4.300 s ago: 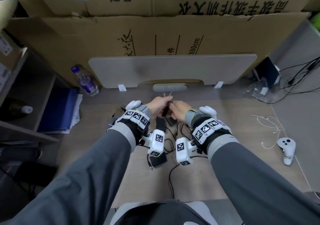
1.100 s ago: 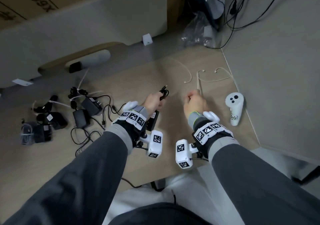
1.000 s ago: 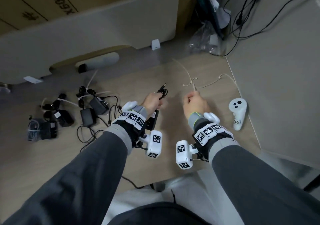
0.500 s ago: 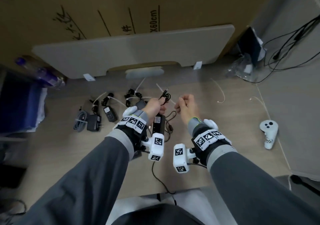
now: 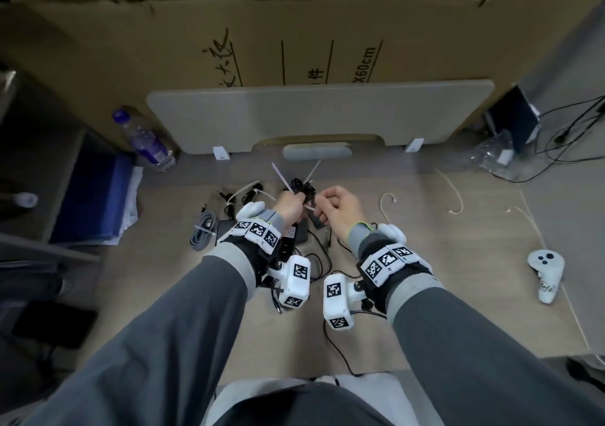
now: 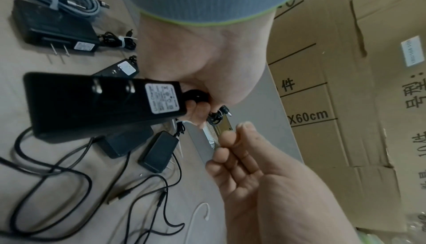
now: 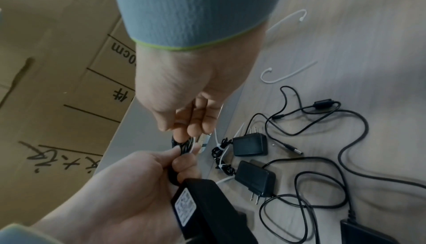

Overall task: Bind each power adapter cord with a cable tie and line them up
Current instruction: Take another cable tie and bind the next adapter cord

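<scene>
My left hand (image 5: 292, 203) grips the coiled black cord (image 5: 302, 190) of a black power adapter (image 6: 101, 102), which hangs below the palm with its prongs and label showing. My right hand (image 5: 322, 208) pinches a white cable tie (image 5: 309, 208) right against that coil (image 7: 184, 145); how far the tie goes round it is hidden by fingers. Both hands are held above the table's middle. Two black adapters (image 7: 250, 144) (image 7: 255, 178) with tied cords lie just beyond. A tied grey cable (image 5: 203, 232) lies on another adapter at the left.
Loose black cords (image 7: 322, 138) of unbound adapters sprawl on the table below my hands. Spare white ties (image 5: 455, 193) lie to the right, and a white controller (image 5: 545, 273) sits near the right edge. A water bottle (image 5: 144, 140), a grey board (image 5: 320, 111) and cardboard boxes stand behind.
My head has turned back from the right side to the middle. My right hand has carried a white tie from the right over to the cord held in my left hand.
</scene>
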`<state>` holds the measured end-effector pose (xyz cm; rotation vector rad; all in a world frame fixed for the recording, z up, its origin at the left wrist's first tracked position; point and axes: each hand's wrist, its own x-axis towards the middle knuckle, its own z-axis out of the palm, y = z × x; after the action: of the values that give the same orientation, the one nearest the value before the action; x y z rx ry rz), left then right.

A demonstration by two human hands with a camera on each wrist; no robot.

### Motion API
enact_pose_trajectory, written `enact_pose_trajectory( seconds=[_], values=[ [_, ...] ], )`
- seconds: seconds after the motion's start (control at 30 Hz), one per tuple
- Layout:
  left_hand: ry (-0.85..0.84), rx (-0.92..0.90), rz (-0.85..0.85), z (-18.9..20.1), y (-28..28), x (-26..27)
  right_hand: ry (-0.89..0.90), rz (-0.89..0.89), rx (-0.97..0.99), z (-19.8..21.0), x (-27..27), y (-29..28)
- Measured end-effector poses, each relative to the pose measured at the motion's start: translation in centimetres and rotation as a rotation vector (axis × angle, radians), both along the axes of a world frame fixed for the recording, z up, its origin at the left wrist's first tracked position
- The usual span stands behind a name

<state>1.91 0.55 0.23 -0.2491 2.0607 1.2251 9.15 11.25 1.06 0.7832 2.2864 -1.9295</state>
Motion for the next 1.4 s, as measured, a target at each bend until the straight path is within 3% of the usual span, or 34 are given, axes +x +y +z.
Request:
enact_pose_trajectory(
  seconds=[0.2, 0.47, 0.67, 0.83, 0.97, 1.2, 1.4],
  values=[
    [0.057, -0.101, -0.027, -0.9, -1.7, -0.8, 0.002, 0.005, 0.037, -0.8, -1.0, -1.1],
    [0.032, -0.057, 0.008, -1.1, -1.9, -0.1, 0.038, 0.035, 0.023, -0.5, -0.7, -0.9],
    [0.042, -0.106, -0.134, -0.4, 1.2, 1.6, 0.052, 0.008, 0.037, -0.6, 0.4, 2.2],
    [0.105, -0.119, -0.087, -0.9, 3.2, 2.8, -0.029, 0.116, -0.034, -0.1, 2.2, 4.6],
    [0.116, -0.163, -0.175, -0.3, 5.2, 4.4, -0.06, 0.162, -0.058, -0.2, 3.2, 7.1],
    [0.055, -0.259, -0.385, 0.2, 7.8, 6.9, -0.044, 0.108, 0.169, -0.7, 2.8, 10.5],
    [0.11, -0.224, -0.309, 0.3, 8.2, 6.9, -0.1, 0.103, 0.284, 0.0, 2.7, 11.5]
  ],
)
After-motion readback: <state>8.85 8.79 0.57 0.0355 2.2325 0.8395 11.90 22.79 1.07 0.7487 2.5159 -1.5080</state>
